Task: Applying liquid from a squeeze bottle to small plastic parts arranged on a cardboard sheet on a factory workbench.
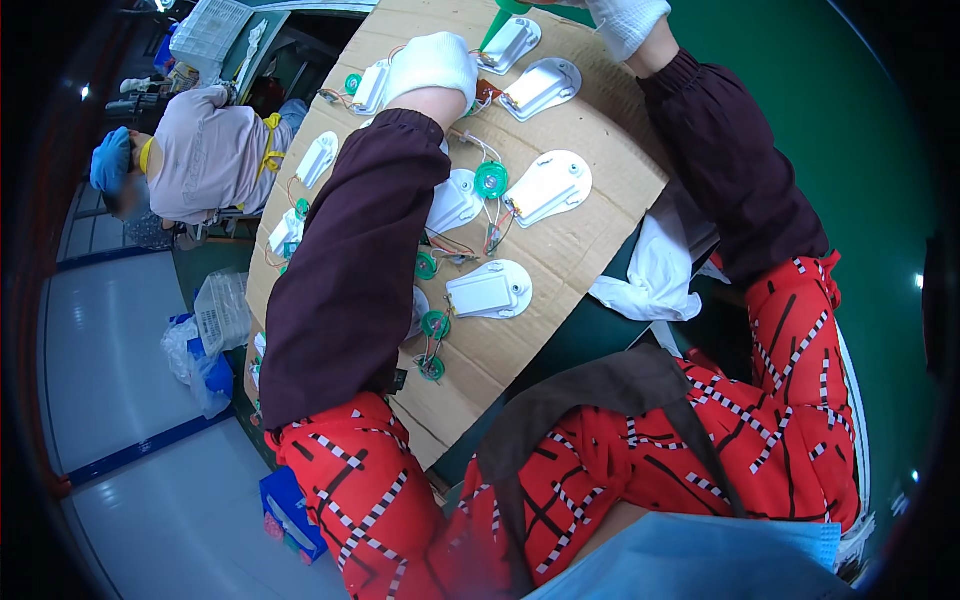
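My left hand (435, 66), in a white glove, is over the far part of a brown cardboard sheet (580, 240). Its back covers its fingers, so their grip is hidden. At the top edge my gloved right hand (628, 22) is partly cut off, closed on a green tool with a tapered tip (497, 28). That tip points down beside a white plastic housing (512, 46), near my left hand. Another white housing (543, 88) lies just right of my left hand. Nearer me are more rounded white housings, with thin wires and a round green part (491, 181) among them.
A white cloth or bag (655, 265) hangs by the cardboard's right edge. At the left a person in a blue cap (210, 155) sits bent over. Below that person are a clear plastic crate (222, 312) and a blue bin (292, 515). Green floor (840, 120) lies at the right.
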Motion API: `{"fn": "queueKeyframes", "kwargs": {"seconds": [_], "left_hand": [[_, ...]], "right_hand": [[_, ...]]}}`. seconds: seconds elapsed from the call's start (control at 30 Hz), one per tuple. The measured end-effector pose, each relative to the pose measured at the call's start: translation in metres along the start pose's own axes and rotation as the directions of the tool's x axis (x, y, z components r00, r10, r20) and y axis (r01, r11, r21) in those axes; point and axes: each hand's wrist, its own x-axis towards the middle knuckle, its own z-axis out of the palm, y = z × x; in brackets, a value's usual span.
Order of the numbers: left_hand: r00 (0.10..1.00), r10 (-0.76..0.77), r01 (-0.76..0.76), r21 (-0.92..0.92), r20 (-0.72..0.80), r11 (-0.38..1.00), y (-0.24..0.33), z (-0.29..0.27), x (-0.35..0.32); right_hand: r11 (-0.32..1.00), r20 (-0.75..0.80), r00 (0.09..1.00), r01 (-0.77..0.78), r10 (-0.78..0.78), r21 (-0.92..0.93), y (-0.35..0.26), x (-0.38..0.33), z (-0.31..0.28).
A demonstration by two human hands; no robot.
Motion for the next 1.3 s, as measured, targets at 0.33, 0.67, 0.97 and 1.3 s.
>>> {"fn": "queueKeyframes", "kwargs": {"seconds": [0.33, 0.67, 0.97, 1.3], "left_hand": [[1.000, -0.026, 0.026, 0.031, 0.006, 0.999, 0.002, -0.001, -0.001], [0.998, -0.055, 0.054, 0.057, 0.020, 0.997, 0.000, 0.001, 0.004], [0.997, -0.070, 0.070, 0.003, 0.041, 0.998, 0.006, -0.004, 0.006], [0.988, 0.081, -0.133, -0.459, -0.131, 0.879, -0.025, 0.020, 0.032]], "right_hand": [[0.999, 0.032, 0.999, 0.024, -0.025, 0.038, -0.007, -0.007, -0.008], [0.994, -0.014, 0.999, 0.045, -0.044, 0.104, -0.002, -0.009, -0.012], [0.992, -0.060, 0.991, -0.124, 0.124, -0.002, -0.004, -0.014, -0.035], [0.812, -0.115, 0.947, -0.190, 0.299, 0.551, -0.019, -0.069, -0.212]]}}
